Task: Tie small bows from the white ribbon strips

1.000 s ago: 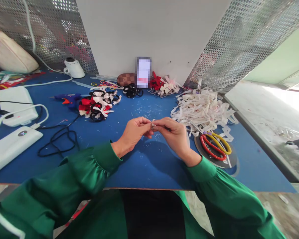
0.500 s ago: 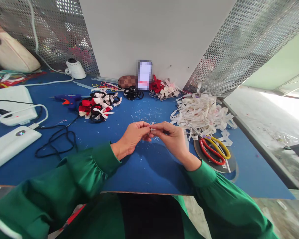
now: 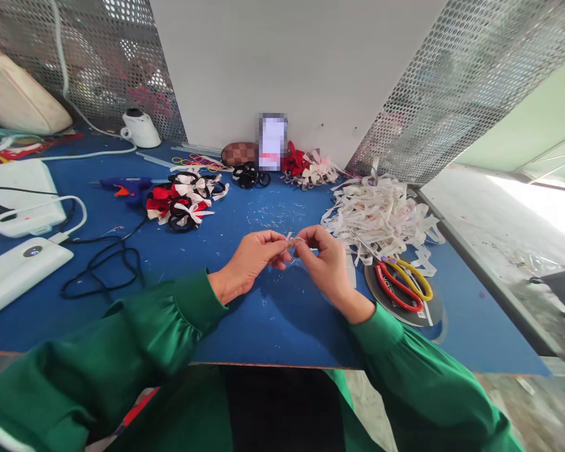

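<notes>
Over the middle of the blue table, my left hand point(image 3: 258, 257) pinches a small piece of white ribbon point(image 3: 289, 236) between thumb and fingertips. My right hand point(image 3: 324, 260) is closed in a pinch just beside it, on a thin pale strand point(image 3: 301, 238) that curves by the ribbon. Fingers cover most of both, so how they join cannot be seen. Right of my right hand lies a heap of white printed ribbon point(image 3: 381, 213). Scissors point(image 3: 405, 285) with red and yellow handles rest in front of it, on a dark round ribbon spool point(image 3: 376, 285).
Finished-looking red, white and black bows point(image 3: 183, 201) lie at left, by a blue glue gun point(image 3: 129, 185). A phone point(image 3: 273, 141) leans on the wall near more bows point(image 3: 311, 166) and black hair ties point(image 3: 249, 176). A white power bank point(image 3: 26, 273) and cables occupy the left side.
My right fingertips have moved slightly away from the left ones and curled, and the thin strand now shows between them. My left hand keeps its pinch almost in place.
</notes>
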Available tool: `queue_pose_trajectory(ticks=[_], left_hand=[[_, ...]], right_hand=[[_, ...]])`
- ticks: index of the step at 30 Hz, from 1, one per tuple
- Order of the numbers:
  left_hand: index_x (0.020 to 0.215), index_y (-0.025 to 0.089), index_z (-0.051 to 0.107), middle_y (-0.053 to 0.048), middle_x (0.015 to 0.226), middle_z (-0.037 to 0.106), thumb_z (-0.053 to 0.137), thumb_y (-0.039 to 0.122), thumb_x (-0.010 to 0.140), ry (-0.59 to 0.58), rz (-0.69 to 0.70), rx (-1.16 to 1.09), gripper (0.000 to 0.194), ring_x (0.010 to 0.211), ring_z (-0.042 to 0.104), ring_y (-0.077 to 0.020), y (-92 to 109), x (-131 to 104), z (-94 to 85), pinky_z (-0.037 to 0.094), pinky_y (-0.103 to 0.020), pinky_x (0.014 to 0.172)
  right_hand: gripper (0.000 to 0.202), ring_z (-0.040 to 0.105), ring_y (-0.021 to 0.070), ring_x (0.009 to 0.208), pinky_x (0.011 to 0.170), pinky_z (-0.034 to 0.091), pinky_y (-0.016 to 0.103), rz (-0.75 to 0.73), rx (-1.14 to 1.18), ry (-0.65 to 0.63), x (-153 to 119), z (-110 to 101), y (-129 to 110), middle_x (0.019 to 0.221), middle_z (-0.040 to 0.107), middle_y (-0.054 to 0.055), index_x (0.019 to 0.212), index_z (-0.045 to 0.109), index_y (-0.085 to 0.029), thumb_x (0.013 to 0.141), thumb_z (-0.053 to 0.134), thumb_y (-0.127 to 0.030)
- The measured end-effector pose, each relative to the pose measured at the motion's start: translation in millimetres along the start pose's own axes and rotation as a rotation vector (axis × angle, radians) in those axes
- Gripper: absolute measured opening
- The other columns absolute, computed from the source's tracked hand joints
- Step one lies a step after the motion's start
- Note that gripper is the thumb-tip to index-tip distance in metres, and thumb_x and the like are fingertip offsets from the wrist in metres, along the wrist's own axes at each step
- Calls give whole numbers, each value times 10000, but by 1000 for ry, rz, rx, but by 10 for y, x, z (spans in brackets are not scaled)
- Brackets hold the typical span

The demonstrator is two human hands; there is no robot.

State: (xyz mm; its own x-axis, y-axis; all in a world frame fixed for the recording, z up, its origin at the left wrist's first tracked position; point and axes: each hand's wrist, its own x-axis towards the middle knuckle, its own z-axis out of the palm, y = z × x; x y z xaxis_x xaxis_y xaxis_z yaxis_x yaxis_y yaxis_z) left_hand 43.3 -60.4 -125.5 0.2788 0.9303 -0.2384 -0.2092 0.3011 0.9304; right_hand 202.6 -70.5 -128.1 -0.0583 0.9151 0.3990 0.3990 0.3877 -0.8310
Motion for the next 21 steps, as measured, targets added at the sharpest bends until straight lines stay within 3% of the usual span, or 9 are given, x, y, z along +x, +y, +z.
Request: queue_pose_trajectory(ticks=[5, 9, 14, 21], left_hand=[[794, 139, 647, -2, 617, 666, 765, 318, 740, 9, 0, 27, 222, 509, 579, -93, 19, -16, 16, 464, -233, 551], [779, 141, 658, -4, 632, 666, 736, 276, 757, 15, 4, 26, 159, 526, 577, -89, 12, -20, 12, 468, -234, 566], [766, 136, 660, -5, 644, 656, 698, 225, 765, 65, 6, -32, 96, 558, 589, -86, 5, 11, -23, 460, -215, 558], [805, 141, 663, -6, 641, 676, 723, 277, 779, 52, 14, 43, 151, 510, 563, -82, 13, -5, -5, 448, -220, 532]], right_hand=[[78, 603, 113, 553, 557, 465, 255, 186, 294, -65, 2, 33, 13, 648, 604, -50, 842, 582, -207, 872, 619, -269], [119, 630, 113, 581, 623, 515, 269, 286, 457, -103, 19, 17, -21, 655, 664, -32, 897, 691, -190, 836, 670, -290], [233, 700, 159, 730, 707, 560, 310, 351, 577, -184, 23, 4, -62, 783, 746, 11, 941, 714, -200, 745, 783, -305], [93, 624, 117, 661, 667, 515, 279, 248, 437, -9, 22, 27, 14, 783, 693, -2, 801, 712, -198, 776, 756, -276]])
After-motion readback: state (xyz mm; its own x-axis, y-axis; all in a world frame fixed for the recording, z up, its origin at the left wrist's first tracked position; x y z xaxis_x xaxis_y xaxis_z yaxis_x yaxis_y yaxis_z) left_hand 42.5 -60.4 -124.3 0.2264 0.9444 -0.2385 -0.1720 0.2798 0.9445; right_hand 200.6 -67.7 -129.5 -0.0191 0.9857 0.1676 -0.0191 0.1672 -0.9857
